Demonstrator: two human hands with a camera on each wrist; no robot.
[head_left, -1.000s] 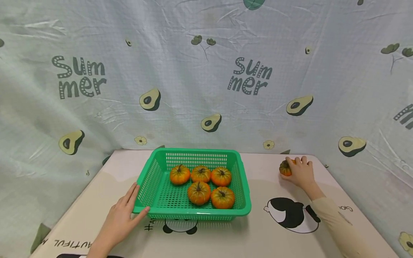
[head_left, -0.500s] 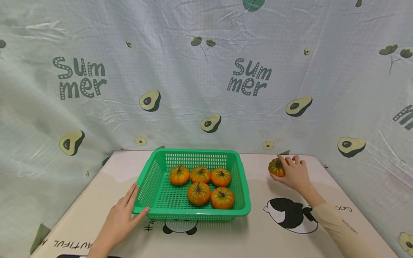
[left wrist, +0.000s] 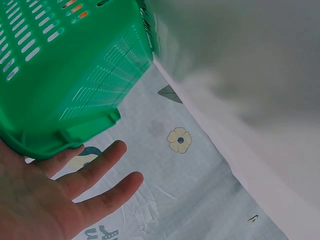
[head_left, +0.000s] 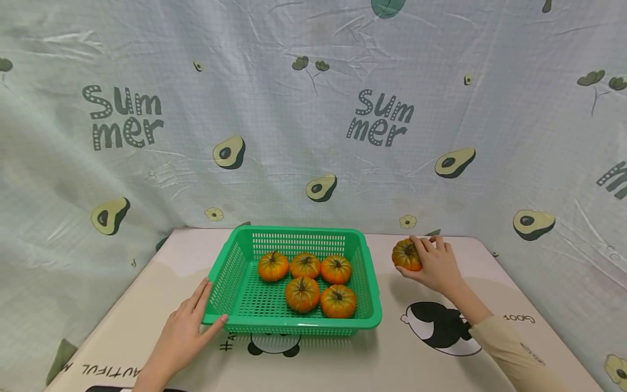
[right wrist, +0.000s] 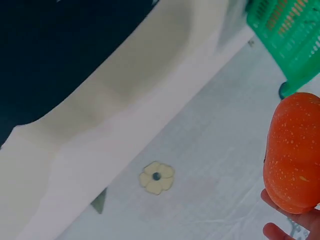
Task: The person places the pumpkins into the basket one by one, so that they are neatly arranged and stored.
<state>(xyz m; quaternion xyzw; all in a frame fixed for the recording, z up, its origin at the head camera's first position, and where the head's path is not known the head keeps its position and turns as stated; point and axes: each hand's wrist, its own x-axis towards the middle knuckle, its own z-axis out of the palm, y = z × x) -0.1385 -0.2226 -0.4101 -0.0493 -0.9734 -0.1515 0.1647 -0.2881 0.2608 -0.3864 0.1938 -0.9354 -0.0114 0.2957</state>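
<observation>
My right hand (head_left: 437,268) grips a small orange pumpkin (head_left: 406,255) with greenish streaks, held right of the basket near the table's back edge. In the right wrist view the pumpkin (right wrist: 295,152) shows its smooth orange side, with fingers (right wrist: 307,219) against it. A green slotted basket (head_left: 254,325) stands at mid-table with several like pumpkins (head_left: 302,294) inside, mostly towards its right half. Against the basket's front left corner rests my left hand (head_left: 180,333), fingers extended along the rim. The left wrist view has that hand (left wrist: 45,200) beside the basket wall (left wrist: 95,95), fingers spread and straight.
The table (head_left: 323,370) bears printed drawings, including a black-and-white figure (head_left: 443,326) on the right. A pale cloth (head_left: 274,136) with avocado and lettering prints hangs behind the table and along its sides.
My right hand has carried the pumpkin leftward from the table's far right, nearer the basket. The left hand and basket have stayed in place.
</observation>
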